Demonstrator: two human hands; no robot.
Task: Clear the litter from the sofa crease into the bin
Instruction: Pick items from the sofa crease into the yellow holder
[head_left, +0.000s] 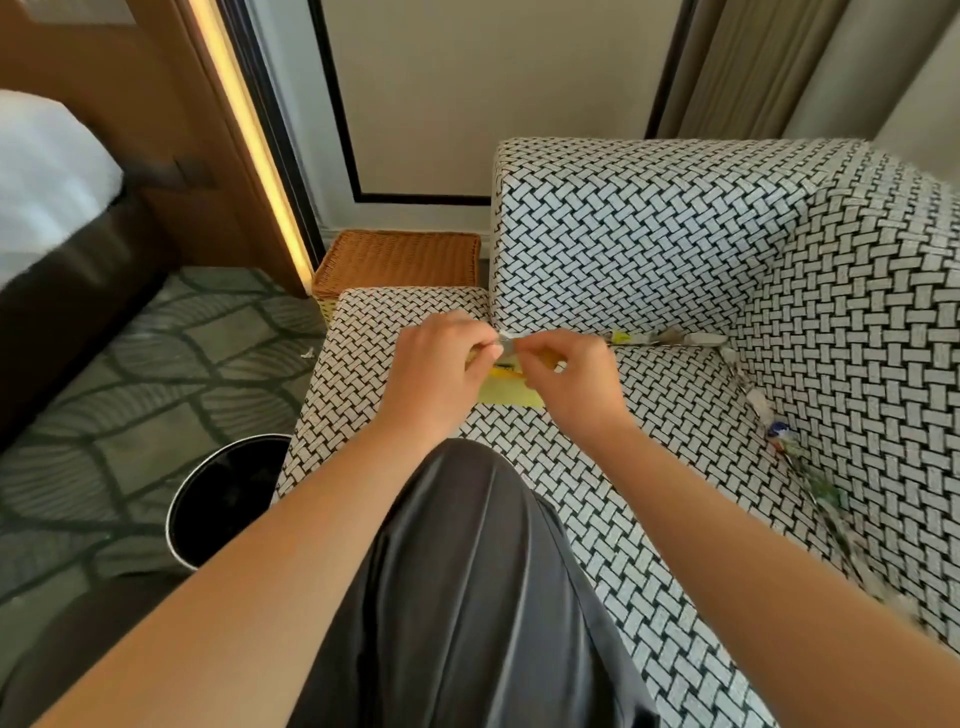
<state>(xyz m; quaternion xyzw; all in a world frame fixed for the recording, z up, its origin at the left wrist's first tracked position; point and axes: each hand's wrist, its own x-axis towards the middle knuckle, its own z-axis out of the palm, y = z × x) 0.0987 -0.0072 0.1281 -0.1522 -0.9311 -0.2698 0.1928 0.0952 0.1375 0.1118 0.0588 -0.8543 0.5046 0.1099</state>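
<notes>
Lap; hands on yellow wrapper, print illegible

I see bin on floor, left of sofa seat. Basket behind seat's left end. Litter in rear & right creases. Left hand, right hand side by side over seat. Bed far left.

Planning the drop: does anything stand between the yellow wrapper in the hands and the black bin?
Nothing visible does. The left hand and right hand pinch the yellow wrapper above the sofa seat; the bin stands open on the carpet beside the seat's left edge, which hides part of its rim.
</notes>
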